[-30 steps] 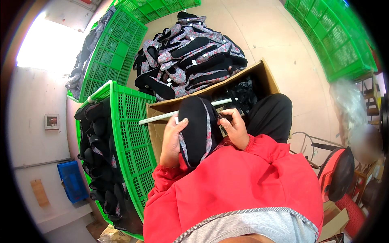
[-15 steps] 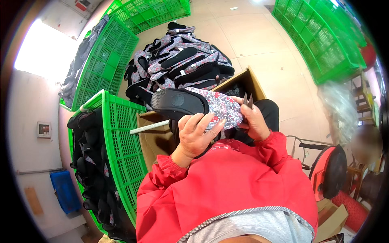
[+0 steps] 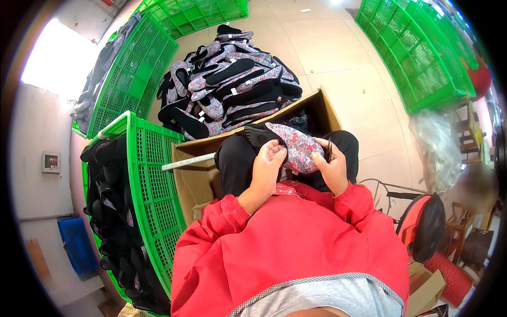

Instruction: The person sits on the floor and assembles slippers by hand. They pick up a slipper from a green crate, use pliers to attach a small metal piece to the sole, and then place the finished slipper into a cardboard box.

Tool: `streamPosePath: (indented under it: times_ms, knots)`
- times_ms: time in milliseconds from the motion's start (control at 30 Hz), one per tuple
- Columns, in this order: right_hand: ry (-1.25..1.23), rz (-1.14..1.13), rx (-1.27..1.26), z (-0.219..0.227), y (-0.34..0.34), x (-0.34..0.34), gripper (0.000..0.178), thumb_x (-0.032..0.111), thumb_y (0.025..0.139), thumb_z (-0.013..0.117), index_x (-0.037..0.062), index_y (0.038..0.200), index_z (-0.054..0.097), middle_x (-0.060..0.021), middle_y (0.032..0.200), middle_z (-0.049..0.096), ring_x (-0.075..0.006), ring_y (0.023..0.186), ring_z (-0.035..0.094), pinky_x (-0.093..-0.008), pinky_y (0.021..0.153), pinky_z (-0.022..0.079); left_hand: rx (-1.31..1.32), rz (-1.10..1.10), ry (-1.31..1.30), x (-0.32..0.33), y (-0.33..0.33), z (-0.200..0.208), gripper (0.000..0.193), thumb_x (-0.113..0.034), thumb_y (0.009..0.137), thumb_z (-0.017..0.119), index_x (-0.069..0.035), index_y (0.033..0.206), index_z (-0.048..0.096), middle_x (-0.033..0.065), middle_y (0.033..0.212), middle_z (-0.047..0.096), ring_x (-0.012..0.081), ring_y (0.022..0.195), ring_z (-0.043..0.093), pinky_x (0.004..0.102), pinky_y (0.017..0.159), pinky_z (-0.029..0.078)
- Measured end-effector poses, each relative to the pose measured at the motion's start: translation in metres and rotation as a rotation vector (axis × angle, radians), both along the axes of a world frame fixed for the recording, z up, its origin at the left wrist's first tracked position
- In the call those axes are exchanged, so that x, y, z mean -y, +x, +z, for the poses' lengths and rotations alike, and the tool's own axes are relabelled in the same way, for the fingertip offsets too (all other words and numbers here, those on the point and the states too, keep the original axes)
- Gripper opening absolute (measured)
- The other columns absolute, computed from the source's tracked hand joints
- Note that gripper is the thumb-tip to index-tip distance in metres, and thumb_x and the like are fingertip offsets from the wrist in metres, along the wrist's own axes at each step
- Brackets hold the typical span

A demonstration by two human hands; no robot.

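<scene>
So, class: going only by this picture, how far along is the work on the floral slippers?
Done, it seems: a heap of slippers lies on the floor beyond the cardboard box. In hand: one floral slipper, held between the left hand and right hand over the lap. Left, probably: the dark slippers filling the green crate on the left.

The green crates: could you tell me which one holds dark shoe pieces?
The green crate at the person's left, beside the cardboard box; the other crates look empty.
</scene>
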State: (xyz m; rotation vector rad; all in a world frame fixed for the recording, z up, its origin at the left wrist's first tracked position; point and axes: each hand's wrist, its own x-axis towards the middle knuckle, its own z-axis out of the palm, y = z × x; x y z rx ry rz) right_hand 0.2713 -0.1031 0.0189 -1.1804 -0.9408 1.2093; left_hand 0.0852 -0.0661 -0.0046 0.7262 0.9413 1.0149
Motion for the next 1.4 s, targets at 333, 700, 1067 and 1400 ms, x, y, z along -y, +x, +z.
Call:
streamPosePath:
  times_ms: [333, 700, 1067, 1400]
  knots:
    - [0.304, 0.291, 0.442, 0.010, -0.026, 0.006, 0.043, 0.003, 0.077, 0.076, 0.0049, 0.119, 0.066, -0.0154, 0.113, 0.071, -0.0290, 0.092, 0.071, -0.0334, 0.083, 0.055, 0.268, 0.114, -0.376, 0.022, -0.029, 0.032, 0.021, -0.021, 0.102, 0.057, -0.002, 0.112, 0.054, 0.0081, 0.107, 0.062, 0.0170, 0.097, 0.063, 0.0328, 0.088, 0.053]
    - [0.099, 0.631, 0.536, 0.024, -0.076, -0.003, 0.039, 0.017, 0.082, 0.072, 0.0129, 0.120, 0.068, -0.0138, 0.099, 0.072, -0.0325, 0.088, 0.070, -0.0371, 0.077, 0.056, -0.026, 0.327, -0.301, 0.043, -0.085, 0.032, 0.012, -0.009, 0.095, 0.066, -0.006, 0.101, 0.055, 0.0038, 0.091, 0.064, 0.0134, 0.077, 0.064, 0.0291, 0.069, 0.056]
    - [0.091, 0.653, 0.609, 0.018, -0.114, -0.042, 0.026, 0.024, 0.084, 0.066, 0.0062, 0.102, 0.066, -0.0206, 0.087, 0.068, -0.0400, 0.082, 0.066, -0.0449, 0.070, 0.052, -0.554, 0.322, 0.174, 0.051, -0.093, 0.033, 0.013, -0.003, 0.095, 0.065, 0.001, 0.103, 0.056, 0.0013, 0.087, 0.061, 0.0035, 0.075, 0.055, 0.0176, 0.066, 0.046]
    - [-0.112, 0.629, 0.316, -0.003, -0.139, -0.086, 0.030, 0.024, 0.079, 0.075, -0.0016, 0.095, 0.070, -0.0156, 0.085, 0.072, -0.0237, 0.075, 0.068, -0.0358, 0.072, 0.053, -0.349, 0.397, -0.007, 0.040, -0.112, 0.018, 0.025, -0.008, 0.097, 0.063, 0.006, 0.116, 0.055, 0.0058, 0.103, 0.061, 0.0093, 0.089, 0.057, 0.0243, 0.081, 0.048]
